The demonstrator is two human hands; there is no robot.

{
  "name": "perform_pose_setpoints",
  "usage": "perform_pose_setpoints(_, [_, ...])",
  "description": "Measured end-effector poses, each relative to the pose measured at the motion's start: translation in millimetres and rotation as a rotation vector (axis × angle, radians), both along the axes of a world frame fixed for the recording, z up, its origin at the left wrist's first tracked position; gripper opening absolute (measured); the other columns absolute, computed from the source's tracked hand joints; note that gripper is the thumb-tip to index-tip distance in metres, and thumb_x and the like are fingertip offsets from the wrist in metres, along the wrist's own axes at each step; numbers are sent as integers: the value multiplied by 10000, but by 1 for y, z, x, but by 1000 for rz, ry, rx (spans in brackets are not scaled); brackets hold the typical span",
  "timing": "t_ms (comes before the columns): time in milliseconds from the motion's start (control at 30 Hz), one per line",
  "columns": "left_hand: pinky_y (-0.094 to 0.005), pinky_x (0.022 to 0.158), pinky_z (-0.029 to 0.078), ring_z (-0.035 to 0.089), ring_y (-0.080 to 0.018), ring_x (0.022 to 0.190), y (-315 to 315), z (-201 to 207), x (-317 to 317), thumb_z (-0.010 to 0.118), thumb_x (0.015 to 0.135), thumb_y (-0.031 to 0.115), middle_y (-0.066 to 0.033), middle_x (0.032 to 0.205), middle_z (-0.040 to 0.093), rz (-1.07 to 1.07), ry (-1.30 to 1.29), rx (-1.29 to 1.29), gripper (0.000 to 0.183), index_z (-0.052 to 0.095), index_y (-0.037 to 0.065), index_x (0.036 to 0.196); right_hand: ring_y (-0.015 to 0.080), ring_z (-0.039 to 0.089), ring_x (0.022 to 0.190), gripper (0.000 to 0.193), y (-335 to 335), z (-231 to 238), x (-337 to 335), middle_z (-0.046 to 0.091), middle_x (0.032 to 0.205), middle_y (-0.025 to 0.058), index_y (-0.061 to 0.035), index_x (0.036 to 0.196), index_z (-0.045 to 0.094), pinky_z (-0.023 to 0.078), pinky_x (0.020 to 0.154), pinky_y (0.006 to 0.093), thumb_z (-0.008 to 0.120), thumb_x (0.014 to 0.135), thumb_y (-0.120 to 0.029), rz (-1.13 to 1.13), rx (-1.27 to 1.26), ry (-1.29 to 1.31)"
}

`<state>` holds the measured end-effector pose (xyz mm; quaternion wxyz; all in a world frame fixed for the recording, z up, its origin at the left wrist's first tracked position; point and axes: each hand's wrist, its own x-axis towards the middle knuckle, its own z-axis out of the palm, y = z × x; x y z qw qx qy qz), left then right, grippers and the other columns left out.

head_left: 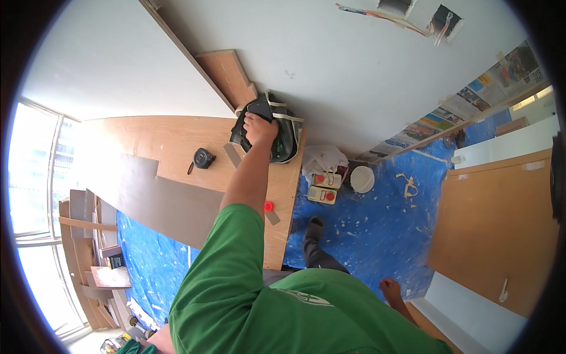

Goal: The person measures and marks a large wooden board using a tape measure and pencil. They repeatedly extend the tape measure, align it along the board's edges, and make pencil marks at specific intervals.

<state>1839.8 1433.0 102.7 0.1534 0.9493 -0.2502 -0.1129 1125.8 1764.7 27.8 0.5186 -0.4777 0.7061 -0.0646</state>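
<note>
One left-hand grip [259,127], half bent, lies on the dark bag [286,141]; whether pinching anything, I cannot tell.

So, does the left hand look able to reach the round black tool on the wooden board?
Probably yes. The left hand is at the dark bag, and the round black tool lies uncovered nearby; only a flat strip shows between, hardly an obstacle.

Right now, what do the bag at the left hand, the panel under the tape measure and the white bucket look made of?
Bag: probably coated synthetic fabric, slight sheen; soft folds, pale straps.
Panel: likely plywood, smooth and low-sheen; tan face, faint grain, though veneer on another board is possible.
Bucket: probably plastic, smooth, fairly matte; evenly white round form, but too small to be sure.
</note>
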Motion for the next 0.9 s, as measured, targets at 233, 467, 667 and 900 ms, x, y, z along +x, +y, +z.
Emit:
perform_pose_setpoints(233, [-448,1055,480,428,-312,1357,0,-7,2,790,789,416,-139,1469,409,45,58,-54,1073,195,-26,1566,104,556,640,174,-22,-14,-6,637,681,11,-34,831,698,465,615,290,652,912,-181,126,-73,27])
perform_pose_setpoints(467, [-449,1073,445,419,-318,1358,13,-18,-4,825,757,455,-139,1464,401,84,2,-123,1141,186,-29,1568,108,569,678,164,-44,-10,24,643,722,24,-30,852,700,470,639,287,648,921,-169,65,-9,-65])
perform_pose_setpoints(667, [-450,1077,436,406,-317,1368,12,-19,-5,823,748,493,-144,1478,375,88,17,-97,1170,172,-29,1569,113,591,692,167,-37,-16,18,665,751,54,8,881,668,478,625,300,669,924,-154,-12,-25,-146])
perform_pose_setpoints(900, [-451,1085,426,394,-321,1381,12,-21,-7,824,734,505,-149,1498,361,104,25,-96,1187,168,-22,1573,101,567,656,168,-24,-13,7,627,680,21,-19,839,668,461,599,287,679,913,-169,8,11,-70])
